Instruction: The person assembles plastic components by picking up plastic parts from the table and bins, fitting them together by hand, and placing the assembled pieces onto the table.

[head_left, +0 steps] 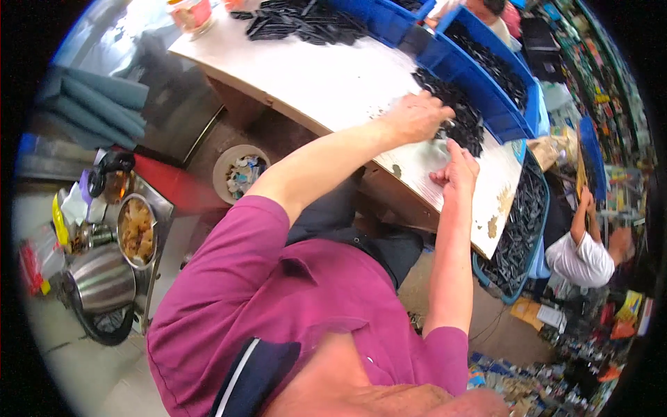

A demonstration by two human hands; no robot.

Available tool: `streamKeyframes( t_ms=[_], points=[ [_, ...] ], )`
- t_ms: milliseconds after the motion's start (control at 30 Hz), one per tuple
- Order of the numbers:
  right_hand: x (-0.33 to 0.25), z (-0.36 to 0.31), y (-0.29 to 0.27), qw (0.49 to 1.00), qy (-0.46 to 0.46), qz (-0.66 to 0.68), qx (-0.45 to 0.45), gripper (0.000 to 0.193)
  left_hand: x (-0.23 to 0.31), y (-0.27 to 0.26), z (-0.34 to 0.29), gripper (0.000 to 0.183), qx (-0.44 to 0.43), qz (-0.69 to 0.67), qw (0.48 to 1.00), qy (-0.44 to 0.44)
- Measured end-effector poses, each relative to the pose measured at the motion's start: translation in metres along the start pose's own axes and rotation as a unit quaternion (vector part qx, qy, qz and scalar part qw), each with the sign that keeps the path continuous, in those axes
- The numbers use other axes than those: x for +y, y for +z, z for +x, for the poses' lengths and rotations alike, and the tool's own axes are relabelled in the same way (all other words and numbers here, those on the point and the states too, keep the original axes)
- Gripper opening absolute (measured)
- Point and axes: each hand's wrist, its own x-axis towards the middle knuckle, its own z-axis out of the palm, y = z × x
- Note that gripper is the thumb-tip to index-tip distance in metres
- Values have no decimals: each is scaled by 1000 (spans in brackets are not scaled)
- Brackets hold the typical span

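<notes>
Over the white tabletop (333, 76), my two hands are close together beside a heap of small black strip-like pieces (467, 115). My left hand (417, 117) reaches in from the left with its fingers curled down at the heap's near edge. My right hand (458, 170) is just nearer to me, thumb and forefinger closed and the other fingers folded in. A small, pale, blurred patch lies between the hands; I cannot make out what it is. Whatever either hand's fingertips grip is hidden or too small to name.
Blue bins (479, 76) of black pieces line the table's far side; another black pile (306, 22) lies at the far left. A full tub (521, 229) stands right, a waste bucket (240, 170) left. A co-worker in a white shirt (580, 257) is at right.
</notes>
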Motion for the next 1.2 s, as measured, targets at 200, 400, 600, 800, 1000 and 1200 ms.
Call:
streamKeyframes(
  t_ms=[200, 400, 600, 800, 1000, 1200],
  points=[
    [1, 0, 5, 1000, 0, -19, 13, 31, -5, 19, 0, 9, -4, 4, 1000, 19],
    [1, 0, 6, 1000, -2, -8, 4, 36, 2, 10, -3, 25, 87, -182, 973, -111],
    [4, -2, 13, 999, -34, 4, -16, 36, 14, 6, -14, 36, 15, -282, 957, -75],
    [18, 5, 8, 995, -58, 69, -35, 40, 23, -10, -22, 31, 4, -241, 968, -63],
    [13, -20, 17, 989, -58, 132, -21, 38, -40, -62, -52, 30, 197, -44, 978, -59],
    [10, -25, 17, 987, -65, 146, -17, 34, -208, -159, -93, 24, 209, 327, 895, -220]
  ],
)
